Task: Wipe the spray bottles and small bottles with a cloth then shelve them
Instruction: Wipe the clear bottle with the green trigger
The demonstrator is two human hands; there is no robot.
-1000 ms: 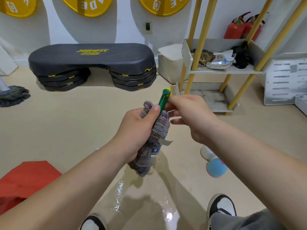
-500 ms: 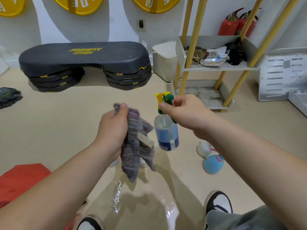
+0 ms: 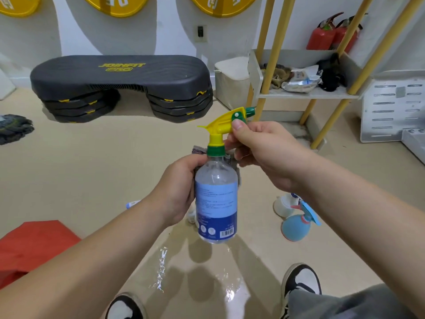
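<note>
Nearest the viewer, shoes (image 3: 301, 282) flank a wet patch (image 3: 161, 268) of floor (image 3: 92, 162). Above it, the left hand (image 3: 177, 192) grips the upright bottle (image 3: 216, 203) in mid-air, cloth (image 3: 198, 150) behind its neck; the right hand (image 3: 264, 155) pinches the spray head (image 3: 226, 122). Beyond, a blue sprayer (image 3: 294, 226) sits on the floor; farthest, a step platform (image 3: 119, 74) and shelf (image 3: 305, 95).

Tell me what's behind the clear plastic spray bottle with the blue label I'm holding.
A grey striped cloth peeks out behind the neck of the clear plastic spray bottle, held against it by the left hand. Bottle and hand cover the rest of it.
</note>
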